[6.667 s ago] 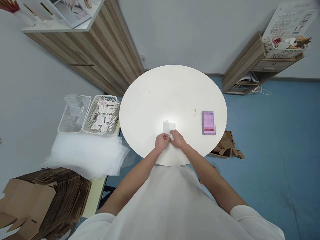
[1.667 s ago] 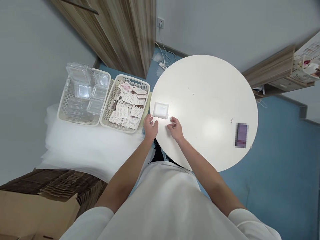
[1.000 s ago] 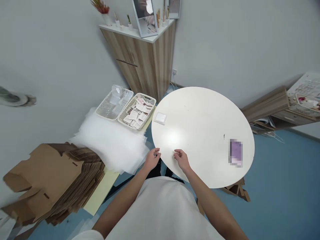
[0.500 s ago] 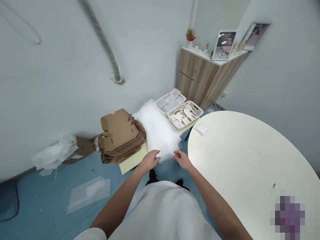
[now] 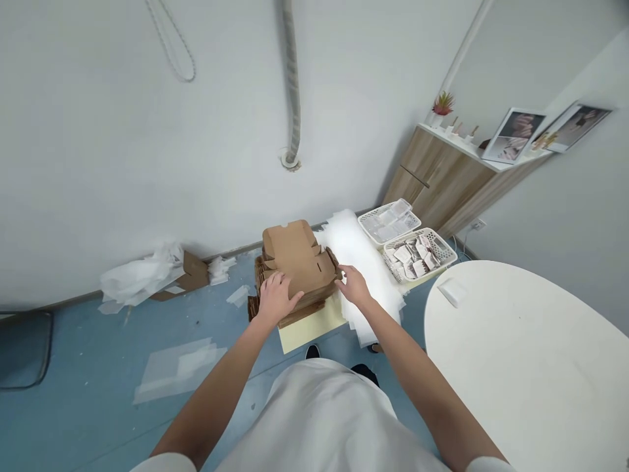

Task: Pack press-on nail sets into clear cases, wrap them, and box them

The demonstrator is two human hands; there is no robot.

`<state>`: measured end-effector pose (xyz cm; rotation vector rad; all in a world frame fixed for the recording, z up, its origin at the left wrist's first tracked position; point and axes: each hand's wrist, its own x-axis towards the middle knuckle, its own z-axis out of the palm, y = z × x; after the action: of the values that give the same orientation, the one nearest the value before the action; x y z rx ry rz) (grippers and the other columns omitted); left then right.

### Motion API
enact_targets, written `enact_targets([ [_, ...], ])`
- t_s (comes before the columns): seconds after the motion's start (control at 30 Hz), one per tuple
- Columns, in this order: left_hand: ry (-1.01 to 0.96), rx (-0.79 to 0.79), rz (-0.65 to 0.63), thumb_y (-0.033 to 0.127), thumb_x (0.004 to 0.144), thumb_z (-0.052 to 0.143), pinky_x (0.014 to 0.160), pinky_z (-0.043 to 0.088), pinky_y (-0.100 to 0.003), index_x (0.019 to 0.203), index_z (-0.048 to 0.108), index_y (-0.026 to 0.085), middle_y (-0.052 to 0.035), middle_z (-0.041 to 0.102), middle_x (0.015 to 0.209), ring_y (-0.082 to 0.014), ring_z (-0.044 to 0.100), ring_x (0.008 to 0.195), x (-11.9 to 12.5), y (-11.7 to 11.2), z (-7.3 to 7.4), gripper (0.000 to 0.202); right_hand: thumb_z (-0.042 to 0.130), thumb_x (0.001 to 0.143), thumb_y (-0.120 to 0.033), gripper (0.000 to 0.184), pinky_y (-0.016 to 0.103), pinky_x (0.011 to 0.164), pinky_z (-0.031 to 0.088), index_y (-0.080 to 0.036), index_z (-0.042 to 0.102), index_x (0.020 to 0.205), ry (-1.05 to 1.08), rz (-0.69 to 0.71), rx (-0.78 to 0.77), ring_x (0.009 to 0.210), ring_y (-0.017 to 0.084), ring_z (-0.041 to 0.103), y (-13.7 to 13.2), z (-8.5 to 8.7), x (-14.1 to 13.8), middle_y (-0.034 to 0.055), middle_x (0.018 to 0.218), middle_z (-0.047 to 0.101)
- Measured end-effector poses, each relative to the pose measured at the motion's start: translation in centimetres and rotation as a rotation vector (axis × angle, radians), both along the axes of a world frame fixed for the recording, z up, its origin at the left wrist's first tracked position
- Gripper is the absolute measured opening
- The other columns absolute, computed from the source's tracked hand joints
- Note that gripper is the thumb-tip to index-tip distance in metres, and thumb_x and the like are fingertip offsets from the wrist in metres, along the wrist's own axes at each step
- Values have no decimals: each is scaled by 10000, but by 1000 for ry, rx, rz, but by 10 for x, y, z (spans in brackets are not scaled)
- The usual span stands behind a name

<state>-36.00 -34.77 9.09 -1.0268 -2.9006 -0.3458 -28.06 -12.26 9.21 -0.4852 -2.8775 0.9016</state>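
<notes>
A stack of flat brown cardboard box blanks (image 5: pixel 295 262) lies on a low yellow-topped table (image 5: pixel 309 328). My left hand (image 5: pixel 275 298) rests on the near left part of the top blank, fingers spread. At the stack's right edge is my right hand (image 5: pixel 354 285), its fingers touching the top blank's side and parted, nothing gripped. A small white wrapped packet (image 5: pixel 452 292) lies on the round white table (image 5: pixel 515 367) near its left rim.
White foam sheets (image 5: pixel 358 262) lie right of the cardboard. Beyond them stand a basket of clear plastic trays (image 5: pixel 388 219) and a basket of printed cards (image 5: pixel 420 255). A wooden cabinet (image 5: pixel 442 180) is behind. Scraps and plastic litter the blue floor (image 5: pixel 122 367).
I have turned left, away from the round table. Both hands moved from above the foam sheets' near edge onto the cardboard stack. The wrapped packet stays on the table.
</notes>
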Motion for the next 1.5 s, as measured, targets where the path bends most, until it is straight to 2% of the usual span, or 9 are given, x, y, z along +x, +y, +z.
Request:
enact_targets([
  [0.2,-79,12,34,531,799,335,949,299,-414,1159,474,154,-137,483,1203,-275,408,1139,-10,-20,-14,539,499,744,-188,517,304,783,400,-148,365,1241,-169,11,194,978,227,512,-17,1,-38,121,1089,528],
  [0.37,-146,27,64,521,791,361,986,248,-447,1171,471,170,-128,505,1182,-268,459,1091,-6,-24,-13,529,456,783,-200,284,283,687,393,-171,481,1064,-328,-71,243,896,221,551,-14,-1,-50,94,978,582],
  [0.53,-94,31,31,486,772,433,1022,140,-507,1123,513,196,-121,470,1227,-290,327,1212,2,-16,-5,463,372,828,-232,191,273,629,375,-195,484,978,-318,-171,166,824,206,571,-15,6,-56,72,918,606],
  [0.63,-103,53,-37,465,767,464,1018,109,-535,1072,541,211,-107,498,1194,-287,373,1172,5,-2,-3,405,362,829,-259,178,278,641,379,-192,472,952,-239,-190,71,812,203,571,-18,9,-58,72,881,613],
  [0.9,-260,20,-103,358,840,378,792,402,-368,925,584,191,-84,602,915,-220,569,862,2,18,-9,278,354,808,-297,166,281,629,406,-215,484,869,-39,-229,-108,720,176,570,-14,12,-52,31,792,612],
  [1.13,-248,-72,-168,280,883,284,695,433,-300,844,575,169,-87,589,873,-193,582,800,-5,22,-18,314,362,807,-295,209,290,676,439,-214,498,944,0,-193,-212,750,159,577,-10,8,-43,16,819,620],
  [1.27,-221,-121,-169,116,846,303,692,440,-305,900,538,149,-95,578,902,-192,583,795,-6,25,-19,243,386,810,-288,292,313,797,419,-174,467,1065,138,-192,-84,951,180,539,-20,13,-28,74,1033,580],
  [1.33,-209,-129,-175,56,820,300,701,440,-300,913,522,141,-98,570,918,-186,581,803,-5,26,-20,255,388,816,-280,298,328,845,393,-153,484,1069,188,-130,35,982,194,519,-30,14,-18,98,1055,571],
  [1.5,-162,-110,-177,73,828,308,711,439,-292,898,502,138,-91,555,891,-187,564,819,-3,28,-27,216,376,838,-252,241,353,902,334,-187,569,968,-28,304,206,928,193,551,-56,7,0,72,957,627],
])
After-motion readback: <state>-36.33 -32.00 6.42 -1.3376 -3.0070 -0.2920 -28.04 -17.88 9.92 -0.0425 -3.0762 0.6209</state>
